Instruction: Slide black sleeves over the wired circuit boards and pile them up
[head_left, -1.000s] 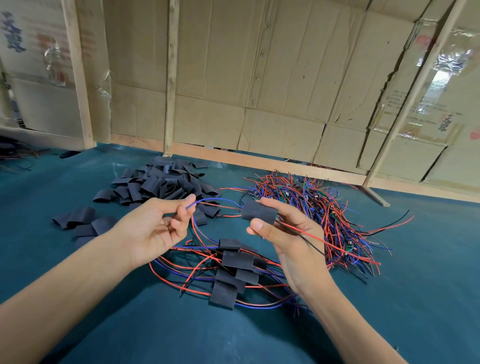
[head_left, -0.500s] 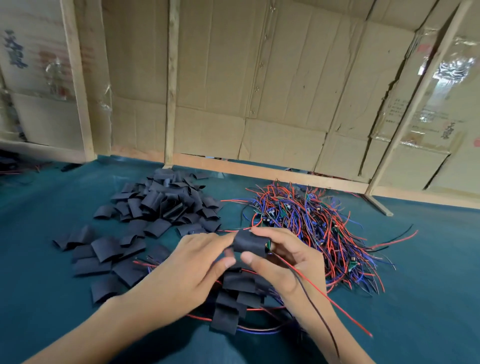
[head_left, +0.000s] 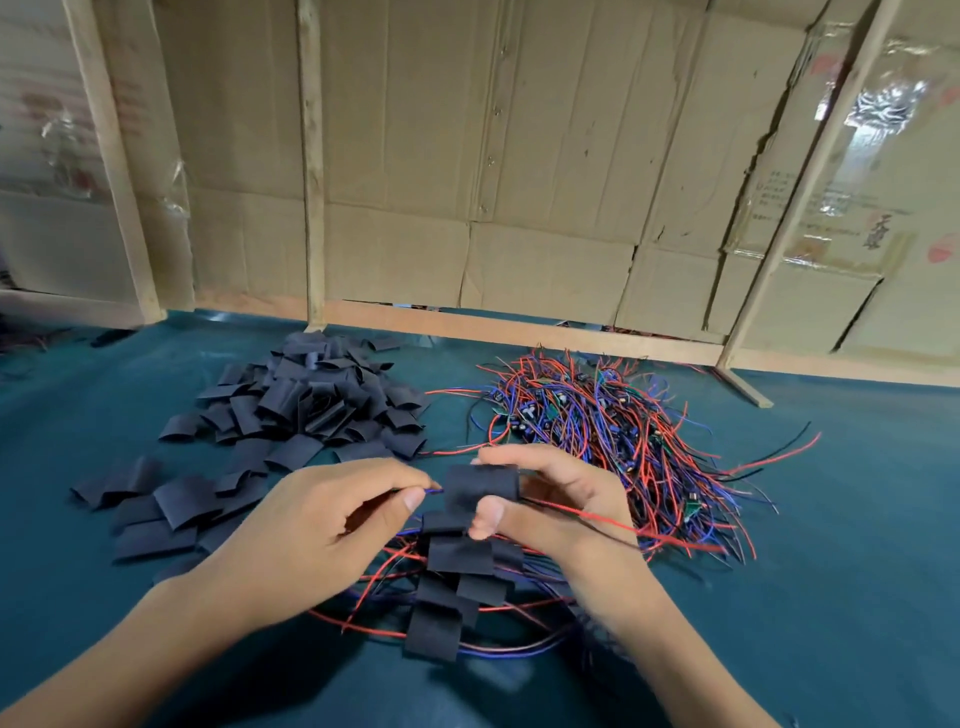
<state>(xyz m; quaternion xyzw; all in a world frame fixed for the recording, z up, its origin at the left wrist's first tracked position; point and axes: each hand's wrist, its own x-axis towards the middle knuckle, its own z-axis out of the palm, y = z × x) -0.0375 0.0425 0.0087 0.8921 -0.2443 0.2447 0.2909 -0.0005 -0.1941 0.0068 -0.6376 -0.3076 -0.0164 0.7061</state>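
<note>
Above the finished pile (head_left: 447, 582) of sleeved boards on the green table (head_left: 831, 597), the right hand (head_left: 550, 509) pinches a black sleeve (head_left: 480, 486) between thumb and fingers, while the left hand (head_left: 322, 525) pinches blue wire ends (head_left: 434, 490) at the sleeve's left mouth. The sleeving step looks underway; next, probably, draw the wires through, seat the board, and lay it on the pile.

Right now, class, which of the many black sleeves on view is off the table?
The black sleeve held between both hands: the right hand pinches it while the left hand pulls the wires. All others lie on the table.
</note>
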